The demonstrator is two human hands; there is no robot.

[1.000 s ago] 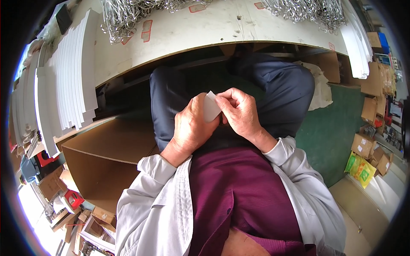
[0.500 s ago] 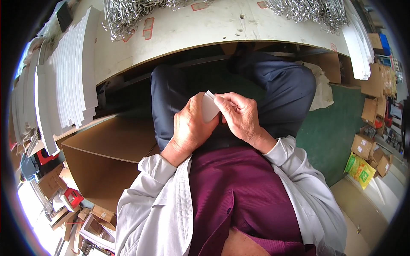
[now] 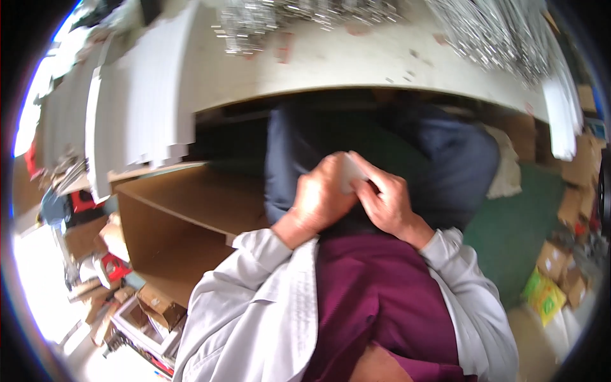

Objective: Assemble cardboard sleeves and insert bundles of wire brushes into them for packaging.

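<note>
My left hand (image 3: 321, 194) is closed around a small white flat piece (image 3: 351, 173), which looks like stiff card or plastic. Against the right side of this piece, my right hand (image 3: 388, 200) presses its thumb and fingers. Both hands are close together above my lap, and motion blurs them. Much of the white piece is hidden by my fingers, so its full shape cannot be made out.
Ahead stands a white worktable (image 3: 356, 63) bearing piles of shiny metal wire hooks (image 3: 305, 16). Long white strips (image 3: 156, 89) hang over its left end, more white strips (image 3: 560, 118) at its right. An open cardboard box (image 3: 184, 210) sits at my left.
The whole view has swung, so the scene sits further right and lower. My right fingers now reach further over the white piece, and less of it shows.
</note>
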